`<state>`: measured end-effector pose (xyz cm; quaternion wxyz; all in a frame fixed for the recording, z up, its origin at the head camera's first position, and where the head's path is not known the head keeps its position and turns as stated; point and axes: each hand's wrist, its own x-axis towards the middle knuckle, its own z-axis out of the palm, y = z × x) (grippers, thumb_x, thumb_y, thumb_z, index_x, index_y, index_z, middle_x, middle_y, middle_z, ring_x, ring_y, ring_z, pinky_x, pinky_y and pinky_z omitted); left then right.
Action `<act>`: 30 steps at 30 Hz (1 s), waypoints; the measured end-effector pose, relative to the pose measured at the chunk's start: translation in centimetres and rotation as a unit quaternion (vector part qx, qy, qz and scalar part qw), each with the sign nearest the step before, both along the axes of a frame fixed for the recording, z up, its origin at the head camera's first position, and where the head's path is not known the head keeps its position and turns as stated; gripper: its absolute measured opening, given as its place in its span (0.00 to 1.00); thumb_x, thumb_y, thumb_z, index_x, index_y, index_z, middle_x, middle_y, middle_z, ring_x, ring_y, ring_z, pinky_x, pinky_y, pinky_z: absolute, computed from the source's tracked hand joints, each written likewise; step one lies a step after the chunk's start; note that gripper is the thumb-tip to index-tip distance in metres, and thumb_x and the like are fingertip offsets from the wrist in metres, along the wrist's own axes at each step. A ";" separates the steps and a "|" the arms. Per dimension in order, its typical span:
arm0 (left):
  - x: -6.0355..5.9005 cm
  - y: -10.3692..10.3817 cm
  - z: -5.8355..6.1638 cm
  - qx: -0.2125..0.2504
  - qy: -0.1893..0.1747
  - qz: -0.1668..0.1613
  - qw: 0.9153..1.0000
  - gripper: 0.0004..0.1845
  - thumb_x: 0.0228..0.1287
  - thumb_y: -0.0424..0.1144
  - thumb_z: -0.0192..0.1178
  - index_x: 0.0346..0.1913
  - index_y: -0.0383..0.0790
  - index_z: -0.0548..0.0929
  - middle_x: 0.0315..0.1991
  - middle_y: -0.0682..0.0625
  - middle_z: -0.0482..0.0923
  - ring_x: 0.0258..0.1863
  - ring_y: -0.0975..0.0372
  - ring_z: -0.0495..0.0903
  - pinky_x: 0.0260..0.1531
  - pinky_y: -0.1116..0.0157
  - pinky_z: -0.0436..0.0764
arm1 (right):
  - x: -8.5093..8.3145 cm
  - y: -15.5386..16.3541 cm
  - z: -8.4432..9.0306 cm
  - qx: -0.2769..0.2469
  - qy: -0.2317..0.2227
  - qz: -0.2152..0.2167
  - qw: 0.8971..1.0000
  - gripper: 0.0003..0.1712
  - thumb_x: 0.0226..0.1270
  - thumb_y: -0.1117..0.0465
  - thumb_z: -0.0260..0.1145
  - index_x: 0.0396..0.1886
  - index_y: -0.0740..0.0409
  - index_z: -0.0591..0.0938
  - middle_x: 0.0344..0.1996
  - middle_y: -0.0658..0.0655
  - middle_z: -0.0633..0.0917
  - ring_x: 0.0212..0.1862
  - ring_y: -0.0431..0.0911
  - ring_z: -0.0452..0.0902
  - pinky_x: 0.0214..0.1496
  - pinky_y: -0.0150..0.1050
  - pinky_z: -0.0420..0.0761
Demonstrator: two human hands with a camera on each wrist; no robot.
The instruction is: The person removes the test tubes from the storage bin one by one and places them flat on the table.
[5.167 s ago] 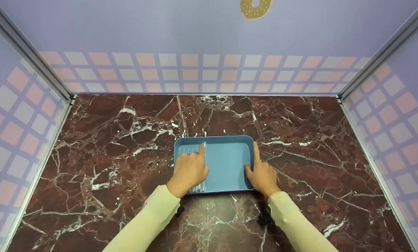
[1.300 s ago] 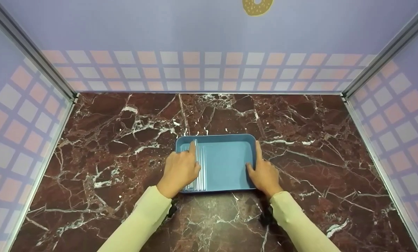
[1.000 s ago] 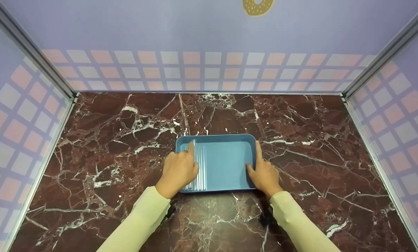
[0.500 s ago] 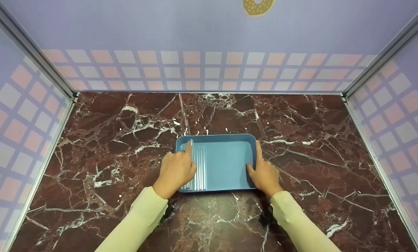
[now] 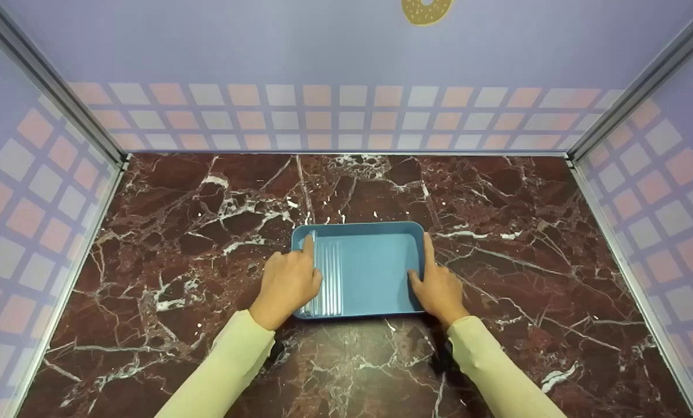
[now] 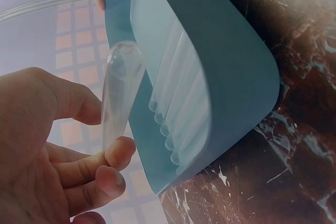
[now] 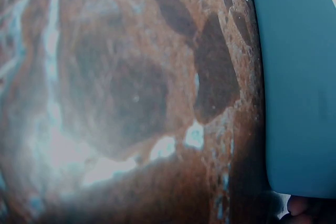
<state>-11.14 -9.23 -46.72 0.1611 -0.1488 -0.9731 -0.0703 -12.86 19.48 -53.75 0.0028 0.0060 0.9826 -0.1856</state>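
— Blue plastic tray (image 5: 375, 273) sits near the middle of a red-brown marble tabletop (image 5: 178, 232), a row of clear tubes (image 5: 329, 278) lying side by side along its left end.

— And the hands?

— Left hand (image 5: 285, 284) pinches one clear tube (image 6: 119, 90) between thumb and curled fingers at the tray's left edge. Right hand (image 5: 438, 287) rests against the tray's right rim, index finger straight along the outside, thumb over the edge inside. Pale yellow sleeves (image 5: 486, 366) cover both arms.
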 end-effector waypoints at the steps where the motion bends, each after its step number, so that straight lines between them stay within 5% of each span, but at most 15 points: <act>1: 0.0 0.0 0.0 -0.001 0.001 0.001 1.000 0.30 0.49 0.37 0.60 0.58 0.27 0.75 0.10 0.48 0.71 0.09 0.54 0.68 0.14 0.58 0.64 | 0.0 0.0 0.0 0.000 -0.002 0.000 1.000 0.48 0.67 0.47 0.59 0.79 0.44 0.43 0.30 0.67 0.87 0.29 0.61 0.82 0.32 0.57 0.76; 24: 0.2 -0.7 0.1 -0.008 -0.012 0.006 1.000 0.31 0.50 0.37 0.59 0.59 0.26 0.75 0.09 0.48 0.70 0.09 0.56 0.64 0.15 0.58 0.64 | -0.1 0.0 -0.2 -0.004 -0.004 -0.008 1.000 0.48 0.67 0.46 0.60 0.78 0.42 0.44 0.34 0.68 0.87 0.34 0.62 0.83 0.35 0.58 0.77; 30: 0.3 -0.9 0.1 -0.012 -0.006 0.004 1.000 0.31 0.50 0.37 0.60 0.59 0.26 0.75 0.09 0.48 0.71 0.08 0.56 0.65 0.13 0.60 0.61 | -0.3 -0.1 0.0 -0.005 -0.014 -0.003 1.000 0.49 0.67 0.46 0.59 0.79 0.44 0.43 0.21 0.62 0.84 0.19 0.53 0.75 0.20 0.46 0.69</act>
